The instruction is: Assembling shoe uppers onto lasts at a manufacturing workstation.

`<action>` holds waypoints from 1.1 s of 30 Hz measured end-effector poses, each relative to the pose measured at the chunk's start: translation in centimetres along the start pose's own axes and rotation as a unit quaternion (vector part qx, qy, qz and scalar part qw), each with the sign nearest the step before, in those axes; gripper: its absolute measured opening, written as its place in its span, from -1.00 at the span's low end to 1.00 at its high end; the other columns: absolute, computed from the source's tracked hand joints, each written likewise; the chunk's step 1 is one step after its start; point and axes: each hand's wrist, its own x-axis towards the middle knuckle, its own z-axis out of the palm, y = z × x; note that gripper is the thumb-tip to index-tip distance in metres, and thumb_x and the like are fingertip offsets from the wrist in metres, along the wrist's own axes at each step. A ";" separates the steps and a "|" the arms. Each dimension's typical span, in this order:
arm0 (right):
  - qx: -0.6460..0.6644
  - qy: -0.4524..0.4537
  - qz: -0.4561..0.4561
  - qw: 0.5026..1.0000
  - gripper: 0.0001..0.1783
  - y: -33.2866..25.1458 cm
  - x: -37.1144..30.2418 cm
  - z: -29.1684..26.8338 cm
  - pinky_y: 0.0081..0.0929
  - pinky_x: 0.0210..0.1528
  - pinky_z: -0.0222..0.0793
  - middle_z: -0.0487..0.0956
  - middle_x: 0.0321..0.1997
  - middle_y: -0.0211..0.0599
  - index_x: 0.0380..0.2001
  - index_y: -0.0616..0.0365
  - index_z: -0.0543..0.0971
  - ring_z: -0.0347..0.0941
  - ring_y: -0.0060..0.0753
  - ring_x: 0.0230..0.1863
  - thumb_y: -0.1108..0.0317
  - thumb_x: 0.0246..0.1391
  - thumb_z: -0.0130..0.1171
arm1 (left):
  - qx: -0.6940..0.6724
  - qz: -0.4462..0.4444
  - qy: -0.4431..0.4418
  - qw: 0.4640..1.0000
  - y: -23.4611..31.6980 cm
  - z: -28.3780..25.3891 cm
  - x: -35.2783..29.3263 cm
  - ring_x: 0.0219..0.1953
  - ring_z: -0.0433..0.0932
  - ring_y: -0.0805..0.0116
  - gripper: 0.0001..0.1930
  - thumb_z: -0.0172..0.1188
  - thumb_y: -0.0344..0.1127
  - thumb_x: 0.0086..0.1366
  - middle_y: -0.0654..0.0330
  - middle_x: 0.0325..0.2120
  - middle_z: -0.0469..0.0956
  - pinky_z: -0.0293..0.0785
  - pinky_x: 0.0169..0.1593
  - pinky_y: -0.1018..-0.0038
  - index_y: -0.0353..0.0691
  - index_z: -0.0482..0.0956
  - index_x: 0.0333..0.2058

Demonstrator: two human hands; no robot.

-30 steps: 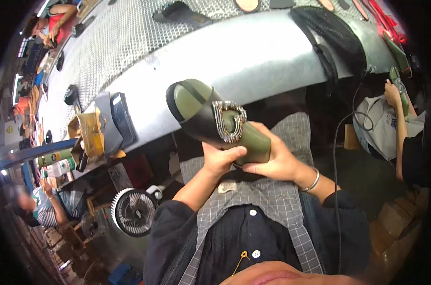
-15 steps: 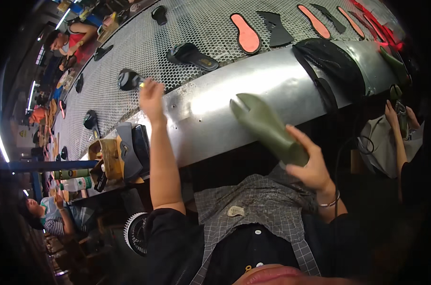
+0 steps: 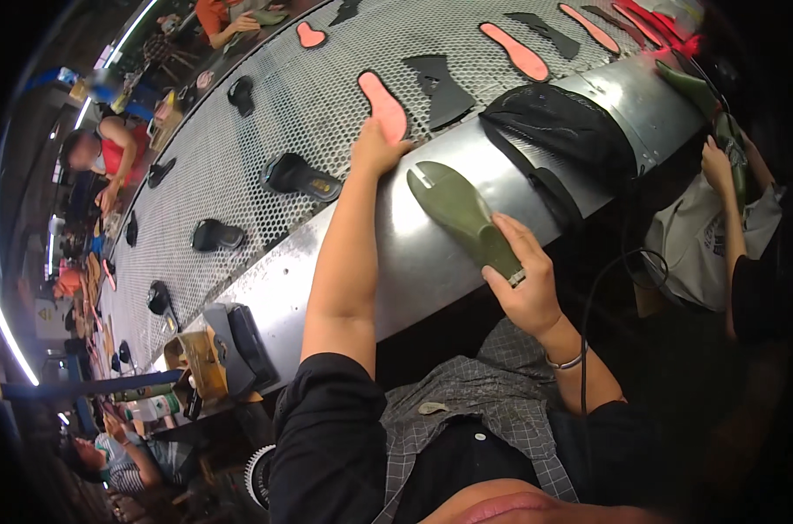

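Observation:
My right hand (image 3: 527,293) is closed round the narrow end of an olive-green shoe last (image 3: 460,214). The last has a slot at its toe and is held above the metal edge of the worktop. Farther forward, my left hand (image 3: 379,150) grips the near end of a pink insole (image 3: 382,100) with a black rim. Right beside that insole lies a black cut-out upper piece (image 3: 437,92). A black sandal (image 3: 300,177) rests on the mesh left of my left forearm, and another black sandal (image 3: 217,235) lies nearer to me.
The mesh conveyor (image 3: 265,122) carries more pink insoles and black pieces. A black mesh cloth (image 3: 558,127) lies on the metal ledge (image 3: 422,262). At left stands a brown box (image 3: 200,360) beside stacked dark pieces (image 3: 243,345). A co-worker's hands (image 3: 720,166) hold another last at right.
My left hand has let go of a black sandal, now lying on the mesh, and moved right to the pink insole. My right hand still holds the last. The view has shifted.

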 end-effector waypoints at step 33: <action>0.060 -0.357 0.049 0.931 -0.42 -8.4 -3.6 2.2 -0.49 -0.22 0.39 0.47 -0.21 -0.14 -0.06 0.20 0.41 0.47 -0.41 -0.29 0.25 -0.18 0.34 | -0.886 -0.005 0.073 0.457 3.4 -5.8 -33.0 0.10 0.24 -0.05 -0.26 0.12 0.03 0.09 -0.14 0.05 0.21 0.26 0.12 0.06 -0.25 0.11 0.15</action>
